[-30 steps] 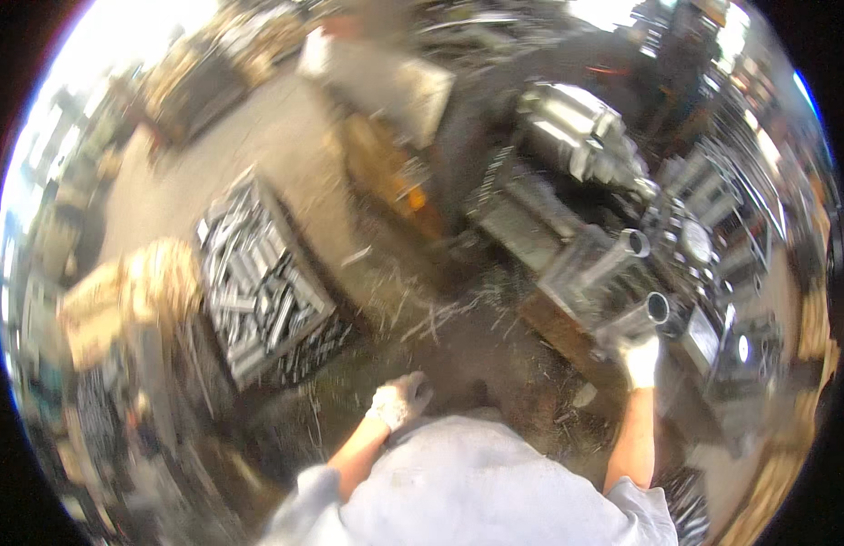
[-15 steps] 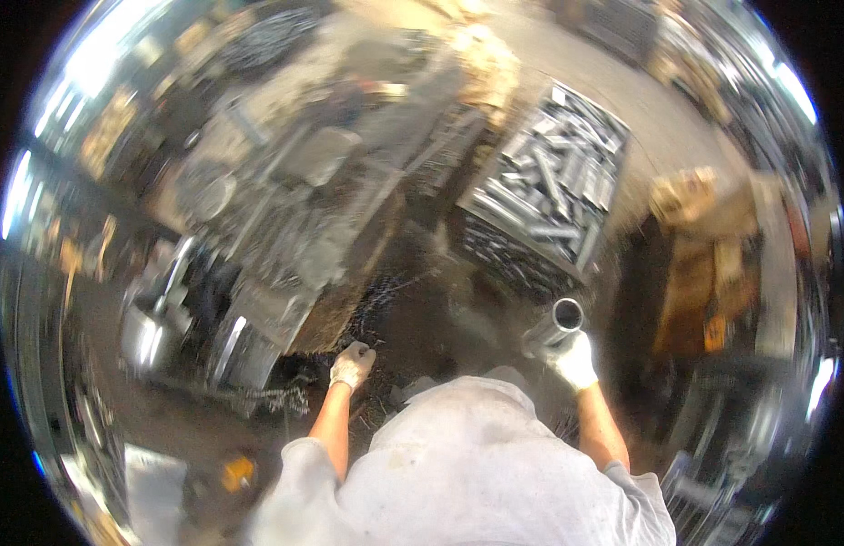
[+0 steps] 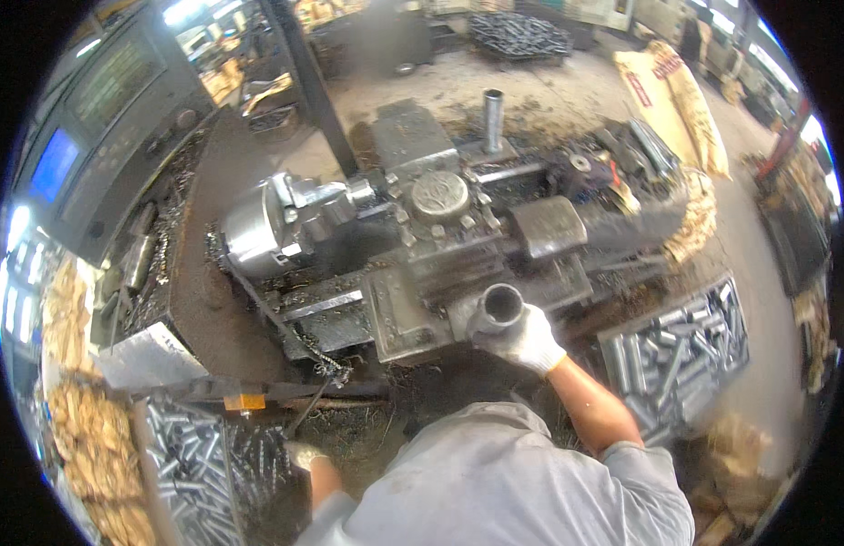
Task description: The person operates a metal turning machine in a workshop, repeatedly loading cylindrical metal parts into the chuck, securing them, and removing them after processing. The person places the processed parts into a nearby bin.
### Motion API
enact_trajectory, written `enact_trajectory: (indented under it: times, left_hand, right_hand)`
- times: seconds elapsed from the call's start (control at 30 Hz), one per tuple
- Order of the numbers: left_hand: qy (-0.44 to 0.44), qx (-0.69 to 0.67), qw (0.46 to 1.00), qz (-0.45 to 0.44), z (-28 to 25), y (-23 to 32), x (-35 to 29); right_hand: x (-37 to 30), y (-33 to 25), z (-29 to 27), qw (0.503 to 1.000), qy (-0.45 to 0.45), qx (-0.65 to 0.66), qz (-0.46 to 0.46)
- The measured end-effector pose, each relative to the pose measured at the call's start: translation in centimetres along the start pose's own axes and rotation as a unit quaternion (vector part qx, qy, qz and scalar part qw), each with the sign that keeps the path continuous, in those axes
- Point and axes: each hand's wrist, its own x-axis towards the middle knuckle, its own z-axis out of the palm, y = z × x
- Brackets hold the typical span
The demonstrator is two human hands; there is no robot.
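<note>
My right hand (image 3: 531, 343), in a whitish glove, is closed around a short grey metal tube (image 3: 499, 311), its open round end facing up. The tube is over the near side of a lathe's carriage (image 3: 399, 314); whether it touches is hidden. Behind it are the lathe's tool post (image 3: 440, 196) and, to the left, its shiny chuck (image 3: 256, 227) with jaws. My left hand (image 3: 304, 453), also gloved, is low at the left beside the lathe's front. A thin rod (image 3: 310, 409) ends close to it. Its fingers are blurred and partly hidden.
A crate of metal tubes (image 3: 681, 355) stands at the right, and another tube-filled bin (image 3: 190, 469) at the lower left. Metal shavings cover the lathe's tray (image 3: 213, 337). One tube (image 3: 493, 120) stands upright behind the lathe. A sack (image 3: 672, 109) is at the far right.
My view has turned left toward the lathe. My right hand has brought the tube from beside the crate to the carriage. My left hand is now lower, near the left bin.
</note>
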Motion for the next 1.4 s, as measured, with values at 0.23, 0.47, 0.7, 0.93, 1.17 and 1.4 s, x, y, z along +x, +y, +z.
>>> enact_trajectory:
  times: [0.23,0.47,0.7,0.93,1.17,1.4]
  left_hand:
    - [0.242,-0.410,0.879,-0.012,-11.0,4.6,-0.5]
    - [-0.022,-0.670,0.742,-0.034,-13.0,3.5,3.1]
    - [0.135,-0.416,0.887,0.149,-14.3,21.8,-6.4]
    - [0.382,-0.054,0.806,0.449,-29.0,38.9,-1.0]
    - [0.256,0.075,0.806,0.529,-37.1,41.6,0.0]
    - [0.156,-0.056,0.842,0.513,-41.7,45.4,-0.4]
  right_hand:
    - [8.0,1.1,-2.8,0.977,-0.169,-0.105,-0.078]
    - [21.1,-2.0,-16.2,0.941,-0.151,0.011,-0.303]
    - [40.8,-9.3,-0.3,0.870,-0.326,-0.176,-0.327]
    - [48.7,-7.1,2.6,0.764,-0.460,-0.411,-0.190]
    - [52.5,-8.6,-6.2,0.849,0.011,-0.469,-0.243]
    - [41.4,-13.3,7.6,0.784,-0.417,-0.345,-0.304]
